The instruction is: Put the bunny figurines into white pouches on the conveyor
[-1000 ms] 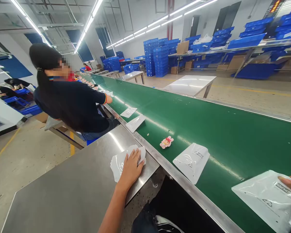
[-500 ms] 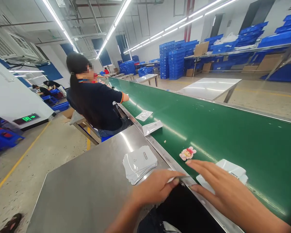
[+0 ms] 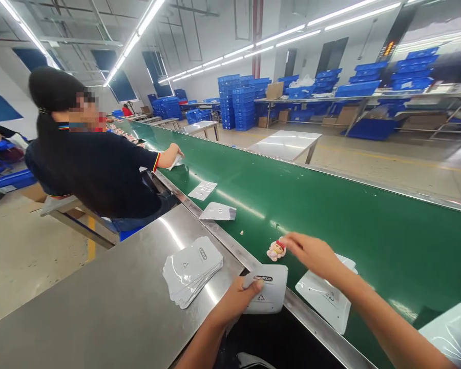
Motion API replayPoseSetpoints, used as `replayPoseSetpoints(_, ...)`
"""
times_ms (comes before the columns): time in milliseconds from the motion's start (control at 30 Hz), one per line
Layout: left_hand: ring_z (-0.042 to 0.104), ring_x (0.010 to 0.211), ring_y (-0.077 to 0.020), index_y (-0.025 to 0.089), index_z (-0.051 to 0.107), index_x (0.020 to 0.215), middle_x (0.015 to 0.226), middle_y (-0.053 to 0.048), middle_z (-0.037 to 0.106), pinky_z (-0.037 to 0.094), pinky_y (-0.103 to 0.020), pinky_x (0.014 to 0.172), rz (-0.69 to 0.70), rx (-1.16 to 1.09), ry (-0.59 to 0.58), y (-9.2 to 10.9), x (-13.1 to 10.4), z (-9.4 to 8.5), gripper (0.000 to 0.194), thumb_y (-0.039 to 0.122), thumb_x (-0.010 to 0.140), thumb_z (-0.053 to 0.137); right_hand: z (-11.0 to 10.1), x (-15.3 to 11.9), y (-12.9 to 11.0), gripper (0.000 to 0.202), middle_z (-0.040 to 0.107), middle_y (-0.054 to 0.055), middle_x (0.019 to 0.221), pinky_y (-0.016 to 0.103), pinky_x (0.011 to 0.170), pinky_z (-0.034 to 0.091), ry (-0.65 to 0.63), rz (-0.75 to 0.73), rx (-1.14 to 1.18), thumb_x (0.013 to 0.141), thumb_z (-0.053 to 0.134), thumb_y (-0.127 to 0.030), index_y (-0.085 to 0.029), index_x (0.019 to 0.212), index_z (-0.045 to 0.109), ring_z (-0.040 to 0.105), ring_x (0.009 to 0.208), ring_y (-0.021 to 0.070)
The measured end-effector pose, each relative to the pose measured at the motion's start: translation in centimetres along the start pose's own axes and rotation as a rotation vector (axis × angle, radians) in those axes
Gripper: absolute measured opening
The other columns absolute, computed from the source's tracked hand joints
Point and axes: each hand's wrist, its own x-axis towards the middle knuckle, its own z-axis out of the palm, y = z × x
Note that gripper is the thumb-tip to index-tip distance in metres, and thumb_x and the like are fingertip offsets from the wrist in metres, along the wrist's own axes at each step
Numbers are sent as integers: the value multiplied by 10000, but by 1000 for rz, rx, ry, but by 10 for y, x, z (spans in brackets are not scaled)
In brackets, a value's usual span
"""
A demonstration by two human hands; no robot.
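Note:
My left hand (image 3: 240,297) grips a grey-white printed pouch (image 3: 271,300), thumb on its front, over the metal edge of the green belt (image 3: 369,220). My right hand (image 3: 311,252) reaches over the belt, its fingertips at the pink figurine (image 3: 275,250) with a red headband; whether they pinch it is hard to tell. Under my right forearm more pouches (image 3: 325,294) lie on the belt. A fanned stack of similar pouches (image 3: 194,269) sits on the steel table (image 3: 111,287) to the left.
Two pouches (image 3: 203,190) (image 3: 218,211) lie farther up the belt near its left edge. A person (image 3: 96,164) in a dark shirt sits at the left, one hand on the belt. Another pouch (image 3: 451,333) is at the lower right. Blue crates (image 3: 244,107) stand behind.
The view has turned right. My left hand now shows a pouch held up flat. My right hand has come to the figurine. The person's hand is now at a pouch on the belt.

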Motion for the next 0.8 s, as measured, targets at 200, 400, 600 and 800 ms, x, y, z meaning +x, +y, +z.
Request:
replayPoseSetpoints(200,522,645,-143,96,643,786,694,-42,587,394,-236,612,48,-54,-26,9,9,5,366,430,662,724,1,33,31,361,610,19,609,252,492,397,-253,152,213,857,411,-497,-190,708,528,558,525,156)
replayPoseSetpoints(400,511,672,-141,101,614,833,730,-36,589,385,-225,612,52,8,-3,13,7,14,372,386,635,748,-12,9,-2,326,564,-25,611,230,523,370,146,-8,320,859,445,-493,-204,734,530,493,546,120)
replayPoseSetpoints(600,505,672,-143,108,619,828,727,-27,590,391,-241,636,78,56,18,23,9,27,345,364,633,742,-33,-24,-36,317,546,-35,594,217,487,325,162,-55,329,870,460,-475,-209,716,536,457,525,108)
replayPoseSetpoints(800,506,718,-154,108,614,927,790,-39,595,387,-244,653,141,97,-45,32,10,35,405,365,642,739,-25,-36,-40,313,628,6,791,250,612,403,44,-183,124,910,418,-386,-216,742,620,549,698,140)
